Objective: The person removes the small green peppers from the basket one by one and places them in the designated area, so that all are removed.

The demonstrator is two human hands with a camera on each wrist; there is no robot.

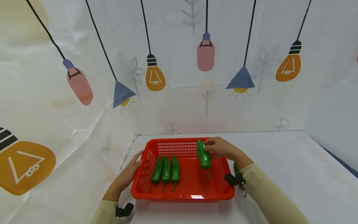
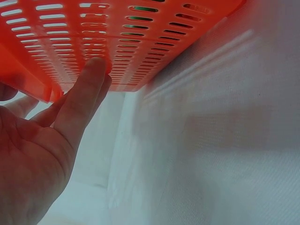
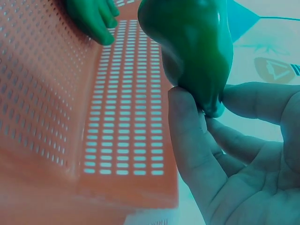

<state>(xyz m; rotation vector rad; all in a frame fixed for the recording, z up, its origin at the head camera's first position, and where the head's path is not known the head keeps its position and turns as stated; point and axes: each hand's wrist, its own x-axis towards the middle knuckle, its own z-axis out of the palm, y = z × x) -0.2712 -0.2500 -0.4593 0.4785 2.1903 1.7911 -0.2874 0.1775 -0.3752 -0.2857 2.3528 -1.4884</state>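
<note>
My left hand [image 1: 127,175] rests against the left side of a red perforated basket [image 1: 184,196]. In the left wrist view, its straight fingers [image 2: 86,89] touch the outer wall below the rim. With thumb and fingertips, my right hand [image 1: 223,147] pinches a large green chili pepper [image 1: 204,157] near its narrow end, above the basket's right half. This pepper's stem points down toward the basket floor. On the left of the basket floor, three green peppers [image 1: 166,171] lie side by side, stems toward me.
More green pepper [image 1: 236,169] shows on the white table [image 1: 279,165] right of the basket, partly hidden by my right wrist. A pale sheet [image 1: 179,105] printed with hanging lamps stands behind and to the left.
</note>
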